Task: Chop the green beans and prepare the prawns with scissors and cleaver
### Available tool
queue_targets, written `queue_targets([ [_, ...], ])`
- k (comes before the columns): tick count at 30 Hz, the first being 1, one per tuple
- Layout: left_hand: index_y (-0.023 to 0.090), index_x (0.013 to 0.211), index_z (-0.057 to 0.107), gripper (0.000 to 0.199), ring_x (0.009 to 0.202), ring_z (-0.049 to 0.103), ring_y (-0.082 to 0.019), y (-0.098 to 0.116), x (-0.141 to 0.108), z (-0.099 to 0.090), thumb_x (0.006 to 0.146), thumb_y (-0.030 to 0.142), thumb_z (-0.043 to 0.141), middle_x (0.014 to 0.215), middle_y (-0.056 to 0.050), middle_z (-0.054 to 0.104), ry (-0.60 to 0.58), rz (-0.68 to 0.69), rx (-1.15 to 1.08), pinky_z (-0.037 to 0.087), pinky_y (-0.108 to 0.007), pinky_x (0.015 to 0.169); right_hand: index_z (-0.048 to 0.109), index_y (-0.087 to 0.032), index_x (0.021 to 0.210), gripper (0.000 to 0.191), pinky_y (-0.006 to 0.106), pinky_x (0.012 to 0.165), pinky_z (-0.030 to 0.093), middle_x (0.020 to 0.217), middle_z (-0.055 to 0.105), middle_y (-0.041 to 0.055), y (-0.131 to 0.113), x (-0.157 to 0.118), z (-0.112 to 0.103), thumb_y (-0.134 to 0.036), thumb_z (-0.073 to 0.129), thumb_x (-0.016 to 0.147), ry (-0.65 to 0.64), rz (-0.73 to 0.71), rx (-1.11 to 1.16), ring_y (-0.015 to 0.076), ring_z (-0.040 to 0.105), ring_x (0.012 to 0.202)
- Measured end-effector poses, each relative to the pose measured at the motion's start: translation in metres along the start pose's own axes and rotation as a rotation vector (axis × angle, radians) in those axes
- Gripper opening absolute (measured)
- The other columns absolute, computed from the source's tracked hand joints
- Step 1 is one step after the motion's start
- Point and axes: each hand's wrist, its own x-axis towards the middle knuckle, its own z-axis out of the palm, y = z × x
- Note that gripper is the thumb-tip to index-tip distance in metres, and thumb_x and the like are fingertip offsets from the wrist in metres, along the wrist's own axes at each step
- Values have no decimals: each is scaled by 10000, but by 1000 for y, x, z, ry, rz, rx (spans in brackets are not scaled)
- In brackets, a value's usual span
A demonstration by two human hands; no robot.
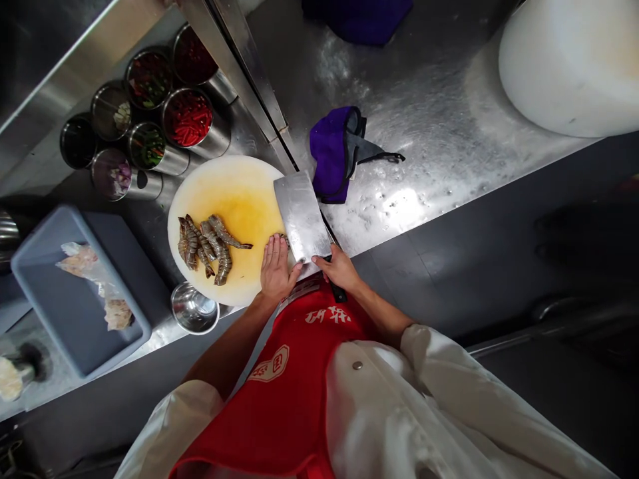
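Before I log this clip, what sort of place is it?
Most likely a restaurant kitchen: a cleaver in the right hand, shrimp on a round cutting board, and steel canisters of cut ingredients beside it.

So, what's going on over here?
Someone in a red apron is working with shrimp on a round cutting board. The right hand grips a cleaver, its blade over the board's right edge. The left hand is spread palm down, partly hiding something small beneath its fingers. Several shrimp, shells on, lie grouped toward the board's left.
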Motion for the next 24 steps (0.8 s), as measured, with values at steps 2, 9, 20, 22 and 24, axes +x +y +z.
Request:
queue_targets([
  [2, 32, 1584, 262, 791, 1557, 134, -319, 0, 0, 0, 1001, 551, 391, 1637, -232, 251, 3, 4, -3, 159, -526, 1268, 458, -254, 887, 258, 277, 492, 412, 465, 540, -77, 5, -5, -2, -430, 646, 883, -9, 16, -20, 183, 582, 447],
  [9, 28, 1576, 282, 814, 1556, 140, -325, -1, 0, 2, 991, 583, 392, 1631, -235, 267, 13, -11, 0, 158, -531, 1267, 456, -245, 900, 256, 272, 484, 400, 443, 525, -85, 7, -8, -3, -430, 632, 887, -39, 21, 4, 180, 560, 414],
  [20, 23, 1578, 277, 823, 1558, 136, -319, 0, 2, 1, 991, 592, 375, 1636, -231, 257, 5, -16, 3, 150, -519, 1273, 513, -225, 907, 249, 268, 529, 408, 561, 599, -28, 17, -25, -1, -440, 638, 890, 6, -7, -69, 182, 595, 533],
  [22, 26, 1581, 270, 814, 1559, 131, -316, 0, 1, 1, 996, 583, 368, 1639, -228, 250, 12, -10, -1, 146, -517, 1274, 531, -216, 928, 247, 269, 553, 419, 603, 622, -10, 18, -29, -1, -437, 636, 893, 11, -6, -78, 193, 623, 585],
  [24, 27, 1582, 271, 805, 1560, 130, -311, 0, 1, 1, 1000, 575, 364, 1641, -226, 247, 22, 2, -7, 141, -508, 1277, 546, -210, 945, 241, 269, 591, 433, 678, 656, 12, 19, -33, 0, -423, 643, 888, 23, -16, -95, 205, 654, 664],
])
